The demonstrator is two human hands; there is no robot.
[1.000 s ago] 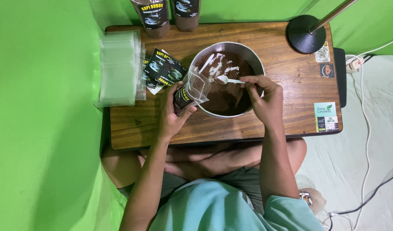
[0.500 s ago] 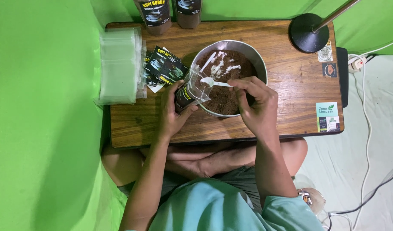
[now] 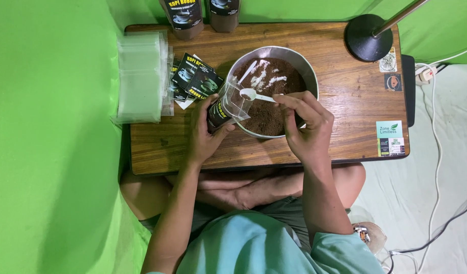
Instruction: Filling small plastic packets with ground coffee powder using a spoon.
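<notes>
A metal bowl (image 3: 304, 63) of brown ground powder (image 3: 284, 81) stands on a small wooden table (image 3: 340, 101). My left hand (image 3: 205, 134) grips a clear plastic pouch (image 3: 228, 106) with a black label, tilted with its open mouth at the bowl's left rim. My right hand (image 3: 307, 124) pinches the handle of a small white plastic spoon (image 3: 253, 95). The spoon's bowl sits right at the pouch's mouth, over the powder.
A stack of clear empty pouches (image 3: 139, 76) lies at the table's left end, with black labels (image 3: 195, 78) beside it. Two filled dark pouches (image 3: 185, 15) stand at the back edge. A black lamp base (image 3: 368, 38) sits back right. Green cloth surrounds the table.
My right hand has carried the spoon leftward from over the bowl's powder to the pouch's mouth. The left hand and pouch have stayed in place.
</notes>
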